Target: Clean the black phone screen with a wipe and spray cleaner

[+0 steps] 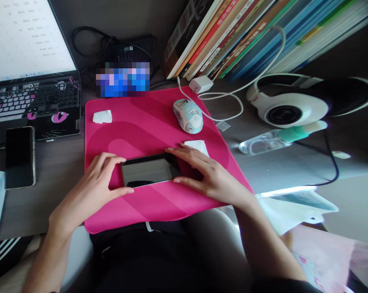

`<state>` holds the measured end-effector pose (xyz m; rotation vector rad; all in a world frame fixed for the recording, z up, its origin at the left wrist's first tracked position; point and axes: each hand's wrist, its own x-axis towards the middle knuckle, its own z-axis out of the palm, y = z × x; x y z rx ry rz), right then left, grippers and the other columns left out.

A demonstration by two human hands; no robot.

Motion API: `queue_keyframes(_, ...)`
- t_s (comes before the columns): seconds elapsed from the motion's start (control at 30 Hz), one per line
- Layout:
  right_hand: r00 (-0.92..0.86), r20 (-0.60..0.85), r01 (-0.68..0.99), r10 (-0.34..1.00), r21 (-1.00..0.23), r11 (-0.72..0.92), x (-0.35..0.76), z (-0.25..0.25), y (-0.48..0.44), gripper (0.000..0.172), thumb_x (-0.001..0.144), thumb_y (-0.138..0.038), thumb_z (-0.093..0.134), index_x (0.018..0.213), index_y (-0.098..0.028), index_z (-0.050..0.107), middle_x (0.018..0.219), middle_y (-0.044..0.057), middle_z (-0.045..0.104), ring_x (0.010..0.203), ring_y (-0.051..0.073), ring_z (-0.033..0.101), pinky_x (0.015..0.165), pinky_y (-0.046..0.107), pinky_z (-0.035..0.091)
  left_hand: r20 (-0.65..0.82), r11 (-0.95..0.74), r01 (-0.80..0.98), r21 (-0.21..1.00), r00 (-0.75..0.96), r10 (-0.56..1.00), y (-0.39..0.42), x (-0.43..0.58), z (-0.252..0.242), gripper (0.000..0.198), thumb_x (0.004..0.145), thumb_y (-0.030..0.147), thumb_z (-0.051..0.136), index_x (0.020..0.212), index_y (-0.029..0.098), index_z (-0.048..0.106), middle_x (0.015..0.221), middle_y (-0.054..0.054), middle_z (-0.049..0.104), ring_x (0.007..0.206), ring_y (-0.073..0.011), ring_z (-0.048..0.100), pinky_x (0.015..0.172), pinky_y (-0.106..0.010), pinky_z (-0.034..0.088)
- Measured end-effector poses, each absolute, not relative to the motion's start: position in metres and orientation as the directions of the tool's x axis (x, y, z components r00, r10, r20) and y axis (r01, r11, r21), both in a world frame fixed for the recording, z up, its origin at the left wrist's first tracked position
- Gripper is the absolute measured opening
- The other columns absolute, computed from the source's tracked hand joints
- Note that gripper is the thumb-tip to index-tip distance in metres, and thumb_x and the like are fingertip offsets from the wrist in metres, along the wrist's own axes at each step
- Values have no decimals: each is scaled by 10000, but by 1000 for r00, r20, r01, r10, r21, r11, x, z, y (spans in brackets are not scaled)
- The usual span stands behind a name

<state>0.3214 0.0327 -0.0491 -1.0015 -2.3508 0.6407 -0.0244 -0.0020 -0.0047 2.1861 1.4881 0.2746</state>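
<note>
The left hand (96, 182) and right hand (212, 174) each pinch the phone (147, 171) between thumb and fingers at its near and far edges, apparently to steady it on the mat (138, 116) between them, while the mouse (188, 116) sits beyond the right hand, probably for easy reach.

Black phone (149, 171), two-tone pink mat (141, 118), pale-blue cartoon-print mouse (188, 117)
</note>
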Motion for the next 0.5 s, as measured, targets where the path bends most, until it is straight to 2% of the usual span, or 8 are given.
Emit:
queue_keyframes(0.13,-604,255,521,755,-591,616,323,-50,32,754,1041,-384,685,1702,-370,321,1645,72,558,1563,315,475,1299,596,411,-104,-291,823,488,386,917,-2,-25,-5,692,948,647,711,1509,338,448,1479,-88,524,1430,-323,540,1200,-519,476)
queue_keyframes(0.5,-603,241,523,761,-601,604,321,-49,32,741,1041,-396,682,1698,-369,340,1649,70,556,1572,326,459,1294,612,411,-93,-313,832,458,395,914,-2,-25,-7,628,967,616,703,1466,322,461,1457,-101,527,1414,-327,552,1194,-529,475)
